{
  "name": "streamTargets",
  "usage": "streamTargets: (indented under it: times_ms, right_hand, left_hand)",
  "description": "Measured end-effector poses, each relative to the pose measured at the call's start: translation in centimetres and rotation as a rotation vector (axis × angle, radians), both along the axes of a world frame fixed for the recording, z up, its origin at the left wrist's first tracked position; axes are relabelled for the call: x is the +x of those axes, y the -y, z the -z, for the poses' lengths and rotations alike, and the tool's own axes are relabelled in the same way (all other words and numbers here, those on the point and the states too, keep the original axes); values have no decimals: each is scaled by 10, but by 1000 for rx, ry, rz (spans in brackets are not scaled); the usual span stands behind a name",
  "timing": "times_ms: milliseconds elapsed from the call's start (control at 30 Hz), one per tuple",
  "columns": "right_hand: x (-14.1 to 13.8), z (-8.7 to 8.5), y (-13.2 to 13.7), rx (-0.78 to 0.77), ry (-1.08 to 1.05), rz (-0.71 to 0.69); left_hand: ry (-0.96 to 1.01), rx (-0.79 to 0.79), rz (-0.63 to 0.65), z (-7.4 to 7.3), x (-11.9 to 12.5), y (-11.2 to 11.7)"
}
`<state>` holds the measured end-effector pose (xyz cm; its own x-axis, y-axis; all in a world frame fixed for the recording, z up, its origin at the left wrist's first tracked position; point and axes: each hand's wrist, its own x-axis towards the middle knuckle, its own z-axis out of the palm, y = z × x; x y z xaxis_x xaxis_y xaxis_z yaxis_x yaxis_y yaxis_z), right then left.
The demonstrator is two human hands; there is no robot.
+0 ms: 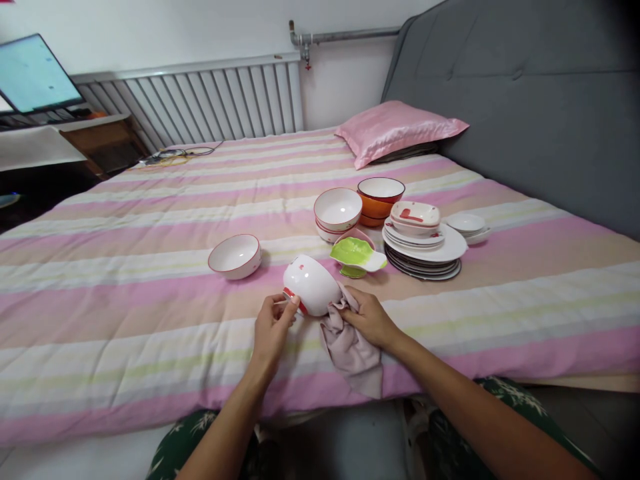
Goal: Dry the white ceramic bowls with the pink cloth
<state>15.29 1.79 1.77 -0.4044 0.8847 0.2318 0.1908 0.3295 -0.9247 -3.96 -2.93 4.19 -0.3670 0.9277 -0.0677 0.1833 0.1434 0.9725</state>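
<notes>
A white bowl [313, 283] with small red marks is tipped on its side over the front of the bed. My left hand [276, 320] grips it by the red foot ring, thumb on top. At the bowl's rim, my right hand [369, 319] is closed on a pinkish-grey cloth [353, 357] that hangs down onto the bedspread. The cloth touches the rim, and the bowl's inside is hidden from me. To the left, another white bowl [235, 256] with a red rim stands upright by itself.
Behind my hands stand stacked white bowls [339, 208], orange bowls [377, 205], a green leaf-shaped dish [353, 251], stacked plates [425, 247] topped by rectangular dishes [415, 215], and small saucers [466, 223]. A pink pillow [400, 130] lies near the grey headboard [520, 113].
</notes>
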Motion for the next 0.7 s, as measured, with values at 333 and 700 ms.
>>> streamTargets:
  times_ms: [333, 700]
  right_hand:
    - [-1, 6, 5, -17, 4, 83]
    - [-1, 4, 1, -78, -191, 128]
  left_hand:
    - [-161, 87, 83, 5, 5, 6]
    - [-359, 79, 55, 7, 14, 12]
